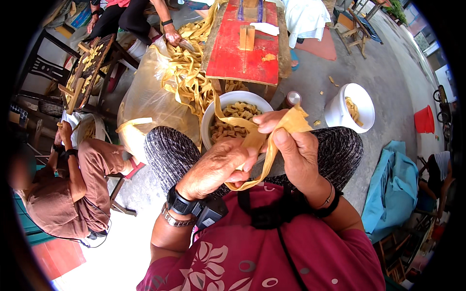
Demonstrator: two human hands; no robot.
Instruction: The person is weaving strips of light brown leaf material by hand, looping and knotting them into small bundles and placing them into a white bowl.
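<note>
In front of my body, between my knees, I hold a long, flat, pliable yellow strip [296, 120]. My left hand [213, 166] is closed around one part of it, with a loop hanging below the fingers. My right hand [301, 154] pinches a broad folded end between thumb and fingers. From my hands the strip trails up and left toward a heap of similar strips [187, 72]. Just beneath and beyond the hands stands a white bucket [206, 128] holding many short, knotted yellowish-brown pieces [225, 130]. My hands partly cover its near side.
Ahead is a red-topped bench [228, 46] with an upright wooden block [246, 38]. A second white bucket [366, 99] stands at right, beside a lidded jar [292, 99]. Clear plastic sheeting [150, 97] lies under the heap. Other people work at left and far left; blue cloth [391, 189] hangs at right.
</note>
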